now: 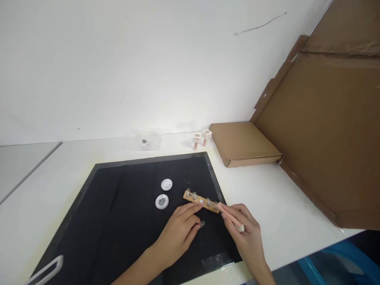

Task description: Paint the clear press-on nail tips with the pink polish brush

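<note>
A narrow wooden strip [204, 202] with several small clear pieces along it lies slanted on the black mat [133, 233]. My left hand [178, 233] rests its index fingertip on the strip near a white dot, while its thumb and lower fingers pinch a small clear piece [202, 224]. In my right hand [245, 227] is a pink stick-like tool [230, 215], its tip touching the right end of the strip. Left of the strip sit a round white dish with shiny bits [162, 201] and a white lid-like disc [166, 184].
Behind the mat stand two small pink-stemmed holders [197, 137] and a clear tray [152, 143] with a small grey item. A flat cardboard box [243, 140] lies at the back right, beside a large upright cardboard panel [332, 130]. A white handle-like object [52, 269] is at the lower left.
</note>
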`<state>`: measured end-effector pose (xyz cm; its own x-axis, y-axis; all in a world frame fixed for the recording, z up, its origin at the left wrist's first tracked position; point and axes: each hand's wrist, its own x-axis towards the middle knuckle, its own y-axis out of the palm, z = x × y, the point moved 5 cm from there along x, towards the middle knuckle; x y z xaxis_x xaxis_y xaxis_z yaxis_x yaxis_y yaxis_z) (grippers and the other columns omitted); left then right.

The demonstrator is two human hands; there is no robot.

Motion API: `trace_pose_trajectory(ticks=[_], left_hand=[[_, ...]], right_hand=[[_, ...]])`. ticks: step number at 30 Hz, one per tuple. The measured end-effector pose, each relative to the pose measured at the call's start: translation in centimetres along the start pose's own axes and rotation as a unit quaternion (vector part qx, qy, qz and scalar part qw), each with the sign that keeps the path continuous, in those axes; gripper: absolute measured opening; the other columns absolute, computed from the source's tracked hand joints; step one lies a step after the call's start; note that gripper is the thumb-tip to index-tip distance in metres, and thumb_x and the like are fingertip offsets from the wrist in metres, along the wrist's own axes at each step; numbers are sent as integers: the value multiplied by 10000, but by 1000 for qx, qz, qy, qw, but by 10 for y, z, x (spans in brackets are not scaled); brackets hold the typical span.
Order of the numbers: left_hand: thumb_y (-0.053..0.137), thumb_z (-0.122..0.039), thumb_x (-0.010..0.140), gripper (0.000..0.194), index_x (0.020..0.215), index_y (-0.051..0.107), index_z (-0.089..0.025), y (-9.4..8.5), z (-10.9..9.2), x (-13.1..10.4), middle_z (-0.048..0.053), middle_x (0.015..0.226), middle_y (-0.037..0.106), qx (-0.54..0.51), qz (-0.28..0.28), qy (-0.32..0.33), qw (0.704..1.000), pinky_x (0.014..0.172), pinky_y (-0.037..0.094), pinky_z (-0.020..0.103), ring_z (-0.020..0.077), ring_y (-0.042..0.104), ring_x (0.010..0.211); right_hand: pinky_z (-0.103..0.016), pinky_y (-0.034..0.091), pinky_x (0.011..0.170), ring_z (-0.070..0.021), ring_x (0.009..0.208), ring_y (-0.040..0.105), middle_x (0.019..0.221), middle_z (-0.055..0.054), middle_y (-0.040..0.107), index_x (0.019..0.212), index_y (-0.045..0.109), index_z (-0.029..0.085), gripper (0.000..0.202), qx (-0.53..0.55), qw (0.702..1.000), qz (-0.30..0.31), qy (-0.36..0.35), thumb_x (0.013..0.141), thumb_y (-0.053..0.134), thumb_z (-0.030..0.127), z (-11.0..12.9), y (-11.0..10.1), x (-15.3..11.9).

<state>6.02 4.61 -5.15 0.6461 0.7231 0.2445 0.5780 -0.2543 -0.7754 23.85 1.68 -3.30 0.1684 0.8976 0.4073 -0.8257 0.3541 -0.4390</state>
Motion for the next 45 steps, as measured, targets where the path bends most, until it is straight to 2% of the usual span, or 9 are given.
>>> trace_pose_trajectory(ticks=[4,8,14,19,21,28,34,40,45], left_hand=[[490,-111,880,162,885,632,-189,1,2,1,85,1290,601,0,1,-1,1000,992,449,421,235,517,1220],[486,-102,878,166,888,628,-189,4,4,1,80,1305,591,2,6,-2,1000,988,448,424,240,507,1229],[475,-104,883,176,898,629,-188,6,4,2,88,1301,592,7,13,1,1000,989,447,432,239,507,1229],[476,-118,887,173,888,635,-186,7,4,4,96,1290,600,7,11,1,1000,977,456,431,242,516,1218],[474,-121,889,172,890,633,-185,7,5,4,93,1297,596,9,15,0,1000,980,454,431,242,511,1222],[455,-136,907,176,905,624,-187,10,7,4,80,1335,566,18,29,-5,999,1003,435,428,233,478,1253],[464,-118,895,178,897,628,-186,9,6,4,78,1326,575,16,28,-1,999,992,443,423,234,490,1244],[467,-119,894,174,898,629,-181,8,5,5,86,1310,588,18,21,5,1000,988,446,422,237,501,1234],[460,-125,900,176,904,627,-180,9,5,6,91,1297,595,17,20,5,1000,991,444,423,236,501,1233]], right_hand=[[-294,533,615,-199,725,640,811,-63,671,997,740,249,211,15,999,-22,27,847,593,227,2,-2,-1],[-284,512,573,-191,643,614,711,-52,676,898,754,214,182,18,996,-43,73,847,589,270,-2,2,-5],[-255,441,458,-162,491,554,552,-14,592,786,758,183,306,32,980,-74,181,853,550,397,-8,6,-11],[-247,375,404,-142,428,483,490,-2,540,534,648,186,430,22,975,-69,208,855,522,443,-7,5,-8],[-249,386,410,-149,439,500,495,-4,552,547,655,187,419,26,975,-66,210,853,530,444,-9,5,-9],[-277,502,557,-197,630,641,700,-58,691,891,762,190,282,23,980,-54,188,861,571,394,-19,14,-20],[-296,490,540,-185,585,574,662,-49,681,947,754,207,241,-54,991,-56,109,893,551,324,-8,15,-18],[-320,522,600,-206,706,606,825,-72,735,1001,734,212,202,-86,994,-68,28,883,572,227,-1,14,-19],[-315,500,590,-180,663,570,775,-52,705,1024,705,205,204,-124,989,-76,-37,881,571,146,4,15,-20]])
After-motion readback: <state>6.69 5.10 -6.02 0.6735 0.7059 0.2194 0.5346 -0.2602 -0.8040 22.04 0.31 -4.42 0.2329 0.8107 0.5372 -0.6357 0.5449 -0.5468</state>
